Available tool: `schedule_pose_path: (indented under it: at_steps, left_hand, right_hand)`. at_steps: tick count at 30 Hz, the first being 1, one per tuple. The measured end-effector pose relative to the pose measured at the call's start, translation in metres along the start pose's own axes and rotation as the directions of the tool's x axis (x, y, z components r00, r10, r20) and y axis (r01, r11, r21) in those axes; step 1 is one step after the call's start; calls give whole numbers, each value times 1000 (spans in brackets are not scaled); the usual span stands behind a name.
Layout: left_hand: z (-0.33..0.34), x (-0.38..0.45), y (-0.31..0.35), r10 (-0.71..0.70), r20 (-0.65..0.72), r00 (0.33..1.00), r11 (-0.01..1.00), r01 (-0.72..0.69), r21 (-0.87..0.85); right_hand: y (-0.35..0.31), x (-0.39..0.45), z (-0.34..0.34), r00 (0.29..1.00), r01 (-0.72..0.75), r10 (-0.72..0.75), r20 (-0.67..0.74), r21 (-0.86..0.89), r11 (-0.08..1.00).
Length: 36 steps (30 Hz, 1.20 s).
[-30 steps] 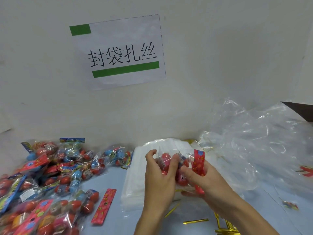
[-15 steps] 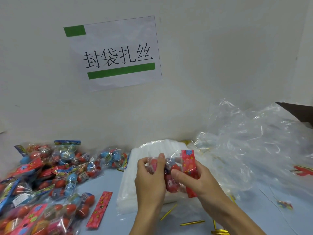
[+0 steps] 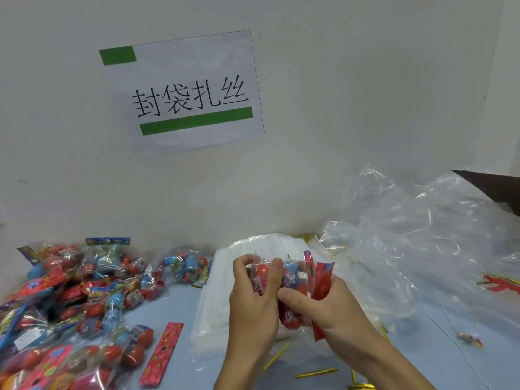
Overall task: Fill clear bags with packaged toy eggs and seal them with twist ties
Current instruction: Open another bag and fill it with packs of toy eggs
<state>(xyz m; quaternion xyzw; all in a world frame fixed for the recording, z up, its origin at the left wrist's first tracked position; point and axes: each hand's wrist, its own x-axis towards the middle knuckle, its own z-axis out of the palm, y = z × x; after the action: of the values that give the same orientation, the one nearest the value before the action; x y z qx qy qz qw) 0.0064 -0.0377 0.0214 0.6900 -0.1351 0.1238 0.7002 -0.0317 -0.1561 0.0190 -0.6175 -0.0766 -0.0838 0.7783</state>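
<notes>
Left hand: the left hand (image 3: 254, 301) is seen from the back, fingers curled over the top of a crinkled clear plastic bag of red and blue toy eggs (image 3: 287, 288), thumb pressed on its near face.
Right hand: the right hand (image 3: 323, 313) is clenched round the bag's right side together with a red printed card strip (image 3: 320, 285), the thumb laid across the bag toward the left hand.
Bag position: the bag is held between both hands, above a white stack of flat clear bags (image 3: 213, 311) on the pale blue table (image 3: 180, 308).
Contents: a red egg is seen near the left fingers, a blue one in the middle, another red one low by the right palm.
Twist ties: loose gold twist ties (image 3: 316, 372) lie on the table below the hands, apart from the bag.
Left pile: a heap of filled, packaged toy-egg bags (image 3: 84, 299) is spread over the left of the table; a second red card strip (image 3: 161, 353) lies flat just beside it.
Right pile: a large mass of crumpled clear plastic film (image 3: 422, 249) is heaped at the right against the wall.
Wall: a white paper sign with green bars and black characters (image 3: 183, 91) is fixed above.
</notes>
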Motion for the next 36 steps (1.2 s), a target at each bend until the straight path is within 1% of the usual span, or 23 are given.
schedule_pose_path:
  at_steps: [6, 9, 11, 12, 13, 14, 15, 16, 17, 18, 19, 20, 21, 22, 24, 26, 28, 30, 32, 33, 34, 35, 36]
  left_hand:
    - [0, -1, -1, -90, 51, 995, 994, 93, -59]
    - [-2, 1, 0, -159, 57, 986, 984, 163, -75]
    - [-4, 5, 0, -220, 72, 973, 959, 230, -168]
    - [-5, 6, 0, -240, 65, 969, 945, 248, -213]
    - [-5, 8, -1, -246, 45, 968, 941, 250, -228]
    - [-5, 7, -1, -244, 26, 969, 948, 244, -206]
    - [-4, 7, -3, -218, 6, 976, 966, 216, -141]
    - [-4, 5, -6, -161, 6, 987, 987, 161, -13]
    - [-3, 4, -8, -68, 43, 997, 985, 61, 159]
    - [-2, 0, -12, 26, 127, 992, 937, -68, 342]
    - [3, -4, -14, 79, 256, 964, 846, -201, 493]
    - [9, -8, -17, 86, 380, 921, 744, -313, 591]
    - [17, -14, -20, 50, 484, 874, 653, -395, 646]
    - [25, -19, -23, -11, 547, 837, 572, -444, 690]
    - [36, -30, -28, -109, 606, 788, 468, -497, 731]
    - [36, -32, -30, -199, 606, 770, 435, -485, 759]
    - [31, -31, -30, -208, 580, 787, 419, -464, 780]
    - [29, -28, -29, -138, 533, 835, 444, -430, 787]
    - [30, -26, -24, -13, 437, 899, 538, -362, 761]
    - [30, -24, -19, 24, 361, 932, 618, -298, 727]
    - [29, -23, -17, 29, 292, 956, 724, -222, 654]
    - [28, -22, -15, 28, 225, 974, 808, -155, 568]
    - [26, -20, -15, 29, 157, 987, 848, -107, 518]
  right_hand:
    - [-7, -3, 0, 998, 57, -58, -9, -100, 993]
    - [-6, -4, 0, 993, 93, -103, -63, -151, 984]
    - [-6, -4, -1, 983, 118, -138, -121, -163, 980]
    - [-7, -3, -2, 971, 132, -160, -176, -161, 978]
    - [-8, -1, -5, 949, 151, -187, -253, -156, 976]
    - [-10, 1, -10, 916, 165, -209, -342, -151, 975]
    - [-11, 4, -17, 876, 184, -230, -425, -146, 972]
    - [-14, 6, -24, 834, 204, -239, -497, -124, 971]
    - [-16, 7, -32, 792, 233, -240, -561, -85, 969]
    - [-20, 8, -39, 748, 264, -233, -622, -44, 964]
    - [-22, 8, -45, 700, 293, -229, -676, -20, 956]
    - [-24, 8, -50, 657, 313, -218, -721, -2, 950]
    - [-25, 9, -54, 623, 330, -204, -755, 17, 944]
    - [-24, 9, -56, 601, 330, -183, -778, 33, 943]
    - [-23, 10, -57, 598, 304, -148, -788, 52, 951]
    - [-21, 10, -55, 607, 279, -133, -784, 54, 959]
    - [-19, 10, -54, 618, 265, -127, -776, 54, 963]
    - [-19, 9, -53, 628, 260, -144, -765, 31, 965]
    - [-19, 8, -51, 650, 263, -163, -742, 19, 965]
    - [-19, 8, -50, 668, 266, -169, -725, 21, 964]
    - [-19, 7, -48, 687, 266, -169, -707, 28, 964]
    - [-19, 7, -47, 706, 263, -166, -688, 38, 964]
    - [-20, 6, -45, 726, 257, -158, -670, 51, 965]
